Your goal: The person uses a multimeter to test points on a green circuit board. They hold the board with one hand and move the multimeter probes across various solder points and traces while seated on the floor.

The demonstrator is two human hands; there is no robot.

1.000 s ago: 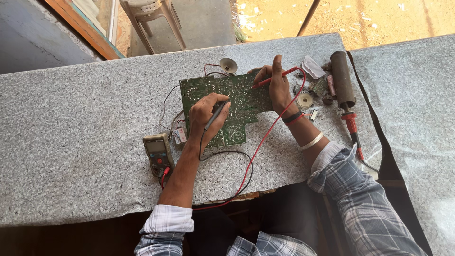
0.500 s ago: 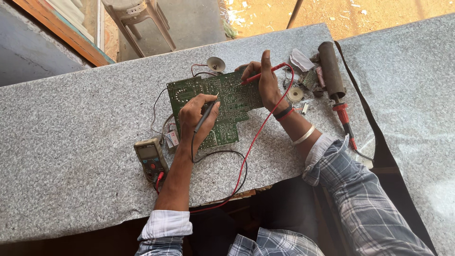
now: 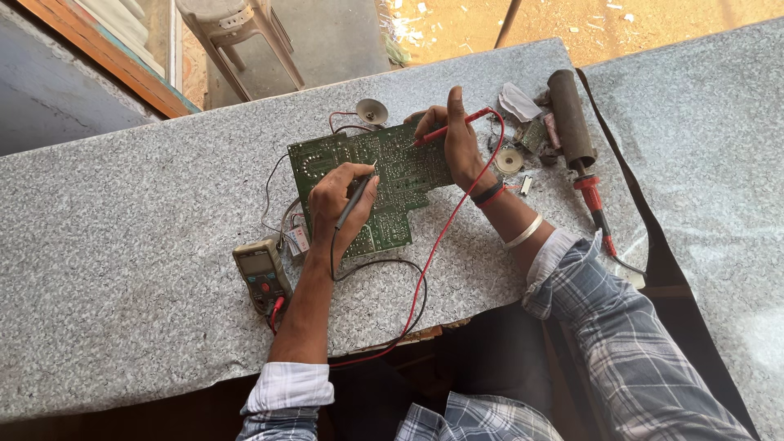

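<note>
A green circuit board (image 3: 392, 175) lies flat on the grey granite counter (image 3: 122, 245). My left hand (image 3: 339, 204) holds a black test probe (image 3: 353, 200) like a pen, tip down on the board's middle. My right hand (image 3: 456, 139) grips a red test probe (image 3: 445, 129) whose tip touches the board's upper right part. Black and red leads (image 3: 412, 298) loop off the front edge to a multimeter (image 3: 261, 273) lying left of my left forearm.
A small speaker (image 3: 372, 110) sits behind the board. At the right lie a dark cylindrical tool (image 3: 570, 118), a red-handled soldering iron (image 3: 594, 204), a roll of solder (image 3: 509, 159) and small parts. A plastic stool (image 3: 233, 33) stands beyond the counter.
The view has shifted slightly, so the board sits a little lower and more to the right in frame. Both hands stay on the board with their probes, moving only slightly.
</note>
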